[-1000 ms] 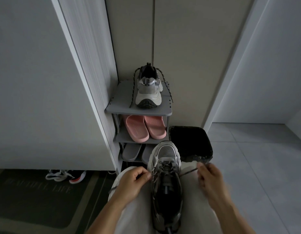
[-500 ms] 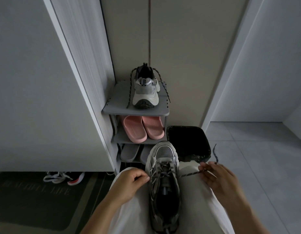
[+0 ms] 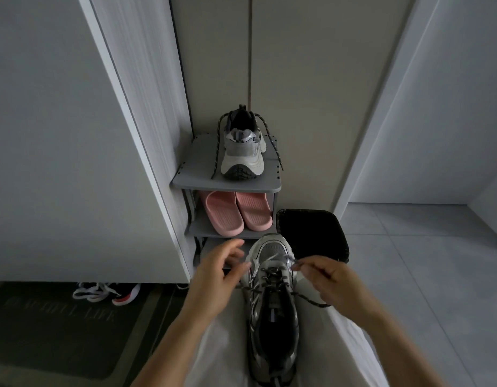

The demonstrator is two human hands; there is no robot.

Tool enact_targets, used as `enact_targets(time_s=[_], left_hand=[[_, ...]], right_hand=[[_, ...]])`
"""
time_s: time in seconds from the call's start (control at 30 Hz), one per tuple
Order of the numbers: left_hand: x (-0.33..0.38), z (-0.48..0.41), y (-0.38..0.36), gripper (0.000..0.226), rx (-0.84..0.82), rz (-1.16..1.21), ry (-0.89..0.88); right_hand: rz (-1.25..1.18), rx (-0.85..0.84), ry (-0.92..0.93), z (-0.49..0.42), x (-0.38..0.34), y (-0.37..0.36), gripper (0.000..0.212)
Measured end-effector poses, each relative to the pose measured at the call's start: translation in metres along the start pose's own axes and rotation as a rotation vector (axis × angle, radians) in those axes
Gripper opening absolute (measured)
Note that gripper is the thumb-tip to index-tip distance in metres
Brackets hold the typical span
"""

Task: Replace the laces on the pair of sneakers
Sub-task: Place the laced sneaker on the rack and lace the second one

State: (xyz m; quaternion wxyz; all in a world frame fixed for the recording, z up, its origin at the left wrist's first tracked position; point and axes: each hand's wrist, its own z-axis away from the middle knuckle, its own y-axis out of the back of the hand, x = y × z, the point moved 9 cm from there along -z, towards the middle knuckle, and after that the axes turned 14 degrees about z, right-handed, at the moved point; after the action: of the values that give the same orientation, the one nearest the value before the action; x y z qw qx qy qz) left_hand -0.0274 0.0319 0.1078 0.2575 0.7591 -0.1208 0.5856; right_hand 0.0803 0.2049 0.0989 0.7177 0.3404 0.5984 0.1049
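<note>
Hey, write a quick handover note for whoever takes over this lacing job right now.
Left hand: open, blurred, beside the toe of the lap sneaker.
Right hand: pinches one end of the dark lace.
Done: lap sneaker's lower eyelets laced, ends loose.
Other sneaker: on the top shelf, its lace ends hanging untied.
Left: finish threading, tie both.
</note>
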Motion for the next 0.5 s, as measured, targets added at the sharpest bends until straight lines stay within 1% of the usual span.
enact_targets(time_s=[0.03, 0.1, 0.17, 0.23, 0.27, 0.33, 0.4, 0.43, 0.5], left_hand=[[0.0, 0.001, -0.01, 0.032, -0.038, 0.113, 0.067], [-0.002, 0.004, -0.023, 0.03, -0.071, 0.291, 0.176], [-0.006, 0.007, -0.026, 0.019, -0.058, 0.411, 0.246], [-0.009, 0.009, -0.028, 0.009, -0.073, 0.467, 0.296], [-0.009, 0.011, -0.03, 0.007, -0.094, 0.456, 0.306], [-0.009, 0.012, -0.032, 0.013, -0.12, 0.414, 0.309], [-0.011, 0.012, -0.031, 0.017, -0.11, 0.366, 0.322], [-0.011, 0.012, -0.031, 0.018, -0.113, 0.324, 0.326], [-0.009, 0.01, -0.035, 0.018, -0.17, 0.203, 0.297]], right_hand=[[0.142, -0.022, 0.066, 0.0, -0.009, -0.005, 0.017], [0.322, -0.004, 0.136, 0.001, -0.019, -0.007, 0.012], [0.401, 0.026, 0.153, 0.001, -0.021, -0.006, 0.013], [0.44, 0.063, 0.139, 0.001, -0.02, -0.002, 0.012], [0.451, 0.079, 0.13, 0.0, -0.018, 0.0, 0.012], [0.476, 0.078, 0.124, -0.001, -0.016, 0.0, 0.013], [0.488, 0.065, 0.14, -0.002, -0.018, -0.003, 0.014], [0.486, 0.065, 0.159, -0.002, -0.019, -0.005, 0.018], [0.489, 0.072, 0.212, -0.002, -0.024, -0.01, 0.033]])
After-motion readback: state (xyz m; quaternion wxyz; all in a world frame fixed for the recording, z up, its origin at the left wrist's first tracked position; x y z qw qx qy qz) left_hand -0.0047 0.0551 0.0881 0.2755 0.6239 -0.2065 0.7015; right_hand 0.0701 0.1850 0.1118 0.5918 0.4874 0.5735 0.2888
